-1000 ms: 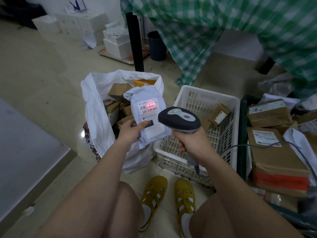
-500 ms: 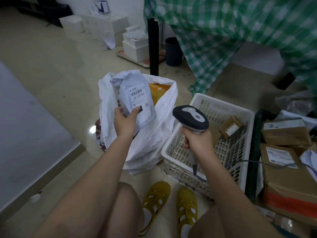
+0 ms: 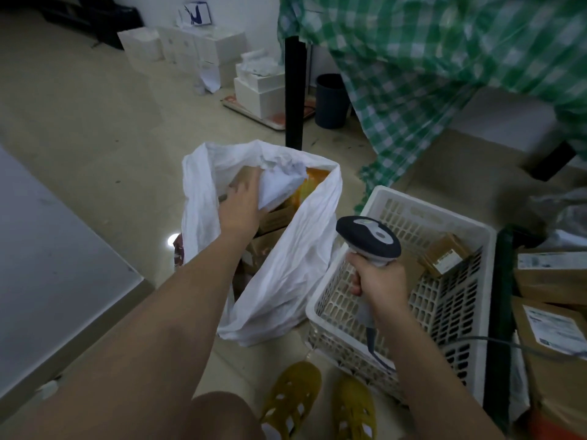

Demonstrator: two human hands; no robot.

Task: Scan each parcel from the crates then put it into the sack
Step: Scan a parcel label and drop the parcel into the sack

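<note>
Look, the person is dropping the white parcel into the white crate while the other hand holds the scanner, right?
Not the crate. The head view shows the left hand putting the white parcel into the white sack. The right hand does hold the scanner.

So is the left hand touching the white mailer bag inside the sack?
Touching. In the head view the left hand lies against the white mailer bag with no gap, inside the sack.

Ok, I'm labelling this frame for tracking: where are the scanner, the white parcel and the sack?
scanner (image 3: 368, 238): head view, on its dark head.
white parcel (image 3: 279, 185): head view, on its crumpled middle.
sack (image 3: 292, 274): head view, on its near outer wall.
</note>
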